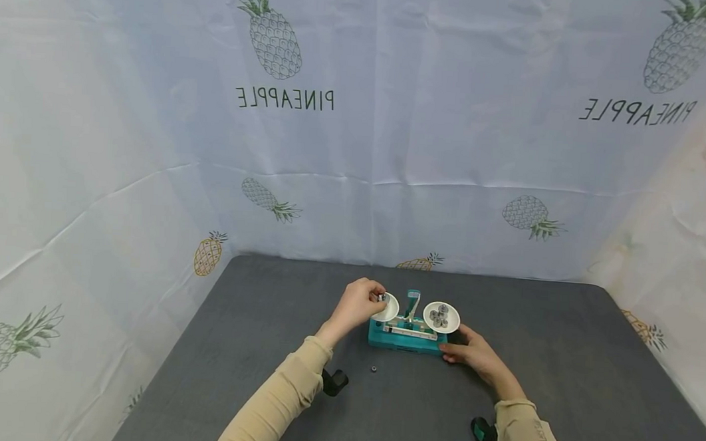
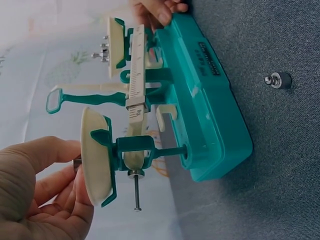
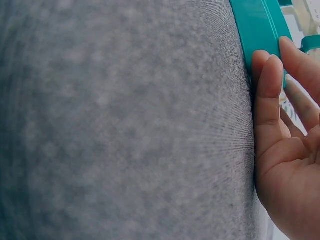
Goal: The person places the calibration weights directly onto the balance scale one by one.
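Observation:
A teal balance scale [image 1: 406, 343] with two cream pans stands on the dark table. My left hand [image 1: 357, 305] is over the left pan [image 1: 391, 309] and pinches a small metal weight [image 2: 77, 162] there; the pan's rim partly hides it in the left wrist view. Several metal weights [image 1: 440, 316] sit together in the right pan [image 1: 454, 320]. At the right end of the base, my right hand [image 1: 474, 353] holds the scale, its thumb and fingers against the teal end [image 3: 262, 25]. One loose weight [image 2: 279, 80] stands on the table in front of the scale.
The grey table [image 1: 249, 375] reaches back to a white curtain [image 1: 394, 129] printed with pineapples. The ruled beam [image 2: 137, 75] and upright pointer [image 1: 412, 303] lie between the pans. Black devices [image 1: 335, 383] are at both wrists.

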A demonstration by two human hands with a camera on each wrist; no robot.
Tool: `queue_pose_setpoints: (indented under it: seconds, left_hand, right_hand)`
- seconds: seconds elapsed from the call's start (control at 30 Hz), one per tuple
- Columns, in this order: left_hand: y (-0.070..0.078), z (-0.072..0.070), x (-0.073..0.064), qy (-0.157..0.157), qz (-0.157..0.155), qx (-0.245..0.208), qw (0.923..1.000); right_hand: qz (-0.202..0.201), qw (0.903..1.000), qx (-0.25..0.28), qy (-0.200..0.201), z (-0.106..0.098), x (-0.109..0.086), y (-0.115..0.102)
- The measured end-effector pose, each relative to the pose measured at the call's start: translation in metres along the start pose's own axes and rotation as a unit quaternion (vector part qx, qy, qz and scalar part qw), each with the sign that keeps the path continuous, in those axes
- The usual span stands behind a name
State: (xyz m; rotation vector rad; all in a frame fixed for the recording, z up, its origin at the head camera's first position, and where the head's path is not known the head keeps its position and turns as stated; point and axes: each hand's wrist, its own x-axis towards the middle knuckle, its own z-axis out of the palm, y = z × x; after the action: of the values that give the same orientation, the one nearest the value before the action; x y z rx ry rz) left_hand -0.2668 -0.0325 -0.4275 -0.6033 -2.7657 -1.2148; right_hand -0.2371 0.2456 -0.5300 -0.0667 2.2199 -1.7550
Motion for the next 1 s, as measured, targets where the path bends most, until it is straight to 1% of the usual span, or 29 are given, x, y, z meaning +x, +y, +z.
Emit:
queue_pose_setpoints:
  seconds: [0.23, 0.5, 0.83, 1.0]
  left_hand:
    - [0.000, 0.001, 0.000, 0.000, -0.010, -0.006, 0.9999]
    - [0.001, -0.002, -0.002, 0.010, -0.003, 0.000, 0.9999]
    - [0.003, -0.010, -0.010, 0.049, 0.007, 0.007, 0.9987]
    - [0.000, -0.011, -0.017, 0.070, 0.030, 0.003, 0.9971]
  right_hand:
    - [-0.001, 1.0000, 0.002, 0.001, 0.000, -0.001, -0.001]
    - [0.002, 1.0000, 0.002, 0.004, 0.000, -0.002, -0.003]
    - [0.007, 0.9999, 0.004, 0.011, 0.002, -0.001, -0.004]
    - [0.006, 0.9999, 0.003, 0.009, 0.003, -0.002, -0.005]
